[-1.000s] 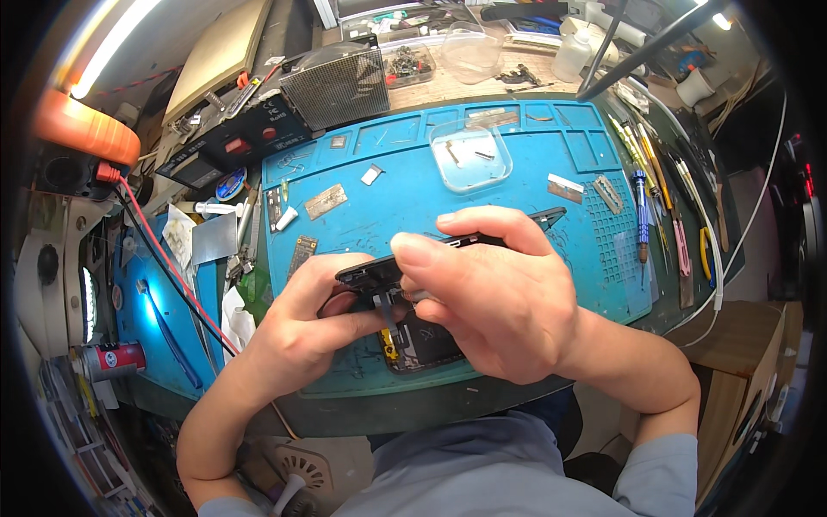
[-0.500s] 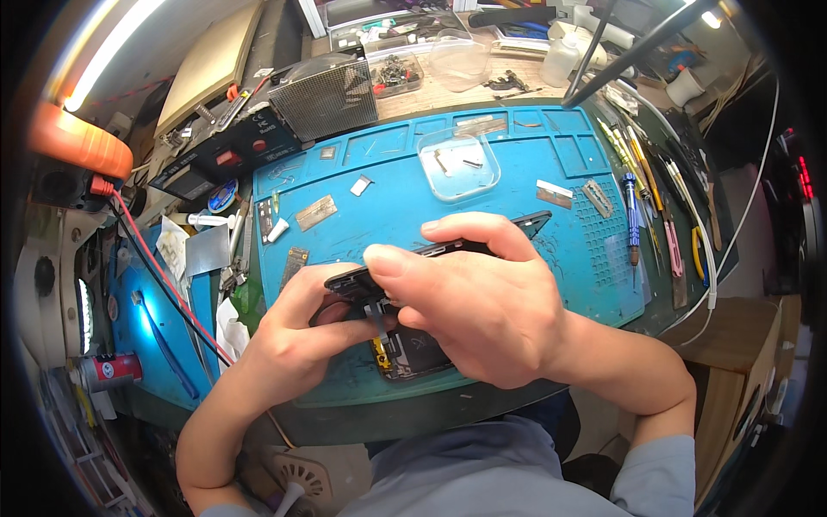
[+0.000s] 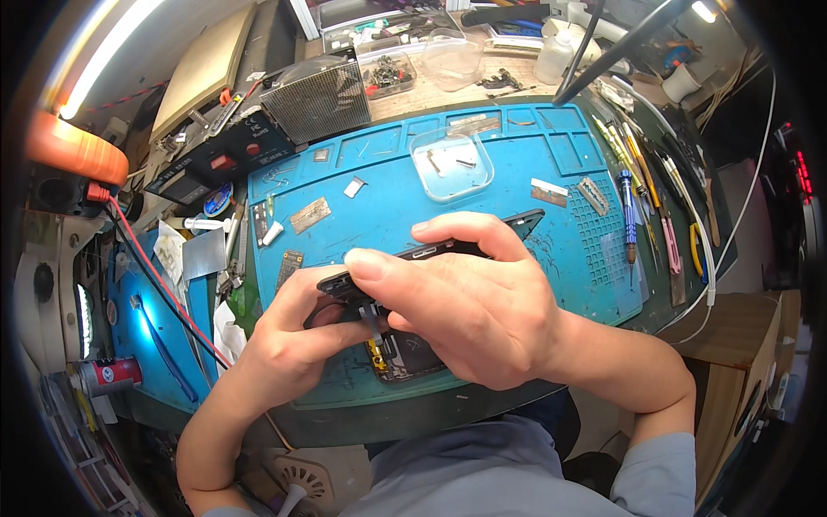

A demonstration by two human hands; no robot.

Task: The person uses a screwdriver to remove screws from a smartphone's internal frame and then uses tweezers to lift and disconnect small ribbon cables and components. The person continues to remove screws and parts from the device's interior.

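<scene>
A black phone screen (image 3: 422, 253) is tilted up over the phone body (image 3: 412, 355), whose battery and yellow-marked inner parts show below it. A dark ribbon cable (image 3: 371, 320) hangs between the two at the left end. My left hand (image 3: 297, 320) is closed on the screen's left end, with its index fingertip beside the cable. My right hand (image 3: 487, 308) lies across the screen, thumb on the upper edge near the left corner and fingers wrapped over the far side. It hides most of the screen and part of the body.
Around the blue mat (image 3: 362, 233) lie a clear plastic dish (image 3: 450, 185) with small parts, metal blades (image 3: 549, 192) and a small circuit board (image 3: 290, 269). Screwdrivers and tweezers (image 3: 670, 241) line the right side. A power supply (image 3: 220, 164) stands back left, near red and black leads (image 3: 168, 289).
The whole view has shifted slightly. Both hands keep the same grip, and the screen stays tilted over the phone body with hardly any movement.
</scene>
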